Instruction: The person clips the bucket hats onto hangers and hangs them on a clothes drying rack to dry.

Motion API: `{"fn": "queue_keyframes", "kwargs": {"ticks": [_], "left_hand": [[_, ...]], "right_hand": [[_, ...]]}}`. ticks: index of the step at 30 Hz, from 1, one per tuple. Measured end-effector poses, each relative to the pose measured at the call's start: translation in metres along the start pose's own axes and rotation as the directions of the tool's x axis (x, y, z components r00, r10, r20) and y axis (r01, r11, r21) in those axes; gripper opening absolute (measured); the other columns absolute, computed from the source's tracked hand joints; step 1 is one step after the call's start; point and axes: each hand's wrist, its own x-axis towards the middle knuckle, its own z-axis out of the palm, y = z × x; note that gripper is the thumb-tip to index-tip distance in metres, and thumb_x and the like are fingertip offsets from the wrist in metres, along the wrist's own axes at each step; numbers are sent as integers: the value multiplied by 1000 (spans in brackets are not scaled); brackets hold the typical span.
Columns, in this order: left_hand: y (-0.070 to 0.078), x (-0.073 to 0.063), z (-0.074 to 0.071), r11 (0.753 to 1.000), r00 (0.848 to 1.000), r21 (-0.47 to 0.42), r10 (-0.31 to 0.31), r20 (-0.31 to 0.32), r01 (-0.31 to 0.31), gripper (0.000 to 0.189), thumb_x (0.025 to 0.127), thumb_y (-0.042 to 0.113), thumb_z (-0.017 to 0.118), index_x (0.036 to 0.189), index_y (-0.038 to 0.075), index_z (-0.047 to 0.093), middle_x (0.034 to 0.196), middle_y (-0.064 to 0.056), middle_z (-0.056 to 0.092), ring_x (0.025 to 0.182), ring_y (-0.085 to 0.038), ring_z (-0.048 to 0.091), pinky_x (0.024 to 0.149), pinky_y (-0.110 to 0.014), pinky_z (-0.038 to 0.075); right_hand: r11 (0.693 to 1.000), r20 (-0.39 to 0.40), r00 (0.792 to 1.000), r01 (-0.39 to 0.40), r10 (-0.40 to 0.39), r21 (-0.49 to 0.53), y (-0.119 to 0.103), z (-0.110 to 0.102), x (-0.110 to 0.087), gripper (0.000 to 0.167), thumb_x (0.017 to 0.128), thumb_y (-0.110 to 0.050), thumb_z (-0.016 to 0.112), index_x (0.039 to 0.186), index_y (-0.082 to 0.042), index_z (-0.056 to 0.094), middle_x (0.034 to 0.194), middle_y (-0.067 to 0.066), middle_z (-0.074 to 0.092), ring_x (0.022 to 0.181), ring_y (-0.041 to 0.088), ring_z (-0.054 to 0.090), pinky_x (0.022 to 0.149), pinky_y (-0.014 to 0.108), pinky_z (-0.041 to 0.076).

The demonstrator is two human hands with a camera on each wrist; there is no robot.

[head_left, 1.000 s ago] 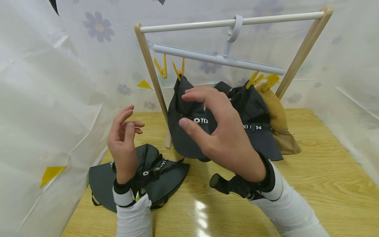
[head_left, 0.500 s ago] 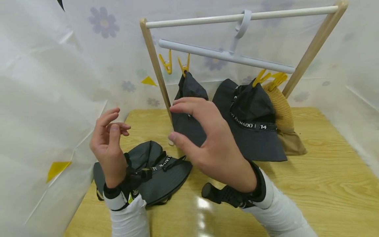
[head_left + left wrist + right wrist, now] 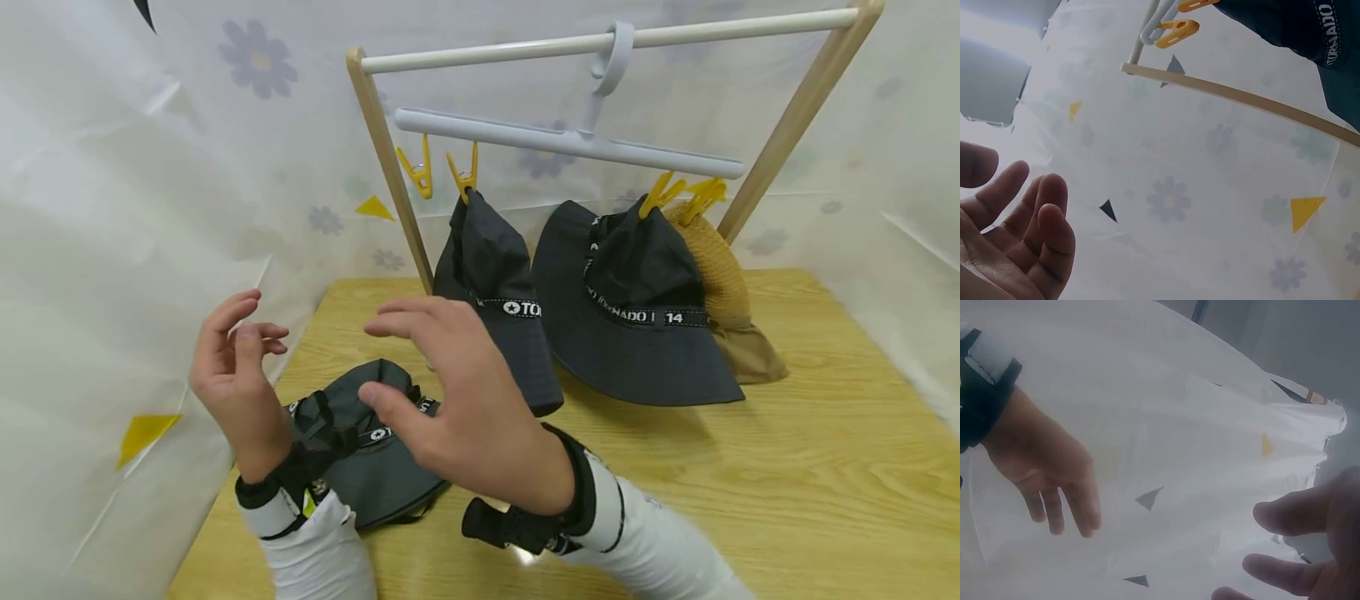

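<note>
Both hands are raised over the table's left side, holding nothing. My left hand has loosely bent fingers, left of a dark bucket hat that lies on the table. Thumb and fingers spread apart, my right hand overlaps that hat's right part in the head view. Behind it, one dark hat hangs from a yellow clothespin. Further right hang a wide-brimmed dark hat with a lettered band and a tan woven hat, also pinned by yellow clips.
A grey hanger hooks over the white rod of a wooden-legged rack and slopes down to the right. A spare yellow clothespin dangles at its left end. White patterned sheeting walls the wooden table.
Both hands have moved left and slightly down, the right one away from the hanging hats. The hanging left hat has turned a little, and the head view has shifted.
</note>
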Motion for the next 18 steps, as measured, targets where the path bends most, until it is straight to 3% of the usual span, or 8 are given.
{"fn": "queue_keyframes", "kwargs": {"ticks": [12, 18], "left_hand": [[-2, 10, -18, 985, 988, 82, -145, -61, 150, 24, 98, 7, 58, 114, -6, 68, 116, -12, 68, 70, -16, 64, 66, -20, 52], [-8, 16, -15, 975, 985, 144, -167, -37, 170, 25, 99, 12, 58, 113, -5, 69, 114, -10, 70, 70, -16, 64, 67, -20, 52]], "right_hand": [[996, 57, 995, -83, 82, 22, 1, 25, 0, 39, 91, -20, 72, 128, -12, 62, 136, 4, 57, 126, 21, 51, 106, 37, 44], [991, 85, 988, -134, 132, 10, 16, 40, 10, 40, 92, -22, 71, 130, -12, 61, 135, 5, 58, 129, 22, 51, 110, 41, 41]]}}
